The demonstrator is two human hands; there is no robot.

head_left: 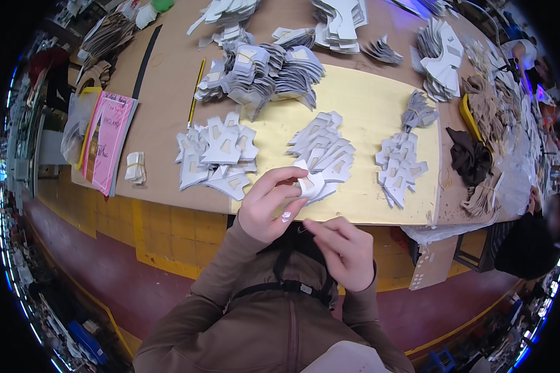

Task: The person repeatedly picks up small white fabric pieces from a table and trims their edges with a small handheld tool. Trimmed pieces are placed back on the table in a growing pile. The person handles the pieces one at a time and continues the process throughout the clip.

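Note:
My left hand (269, 206) pinches a white shaped piece (312, 184) with a pale inset at the near end of the middle pile. On the inner side of that hand shows a small pinkish-white scrap (286, 216). Just to the right and nearer to me is my right hand (345, 251), its thumb and fingertips pressed together; what they hold, if anything, is too small to make out. Beyond the piece lies the overlapping middle pile (322, 148) of similar white pieces. Another such pile (223, 149) sits to the left, and a third (399, 165) to the right.
Yellow sheet (367, 90) covers part of the brown table (168, 93). Grey-white stacks (261, 68) stand farther back. A pencil (196, 93), pink notebook (110, 140) and small white bundle (135, 168) are left. Dark cloth (469, 156) lies right; another person (529, 242) is beyond.

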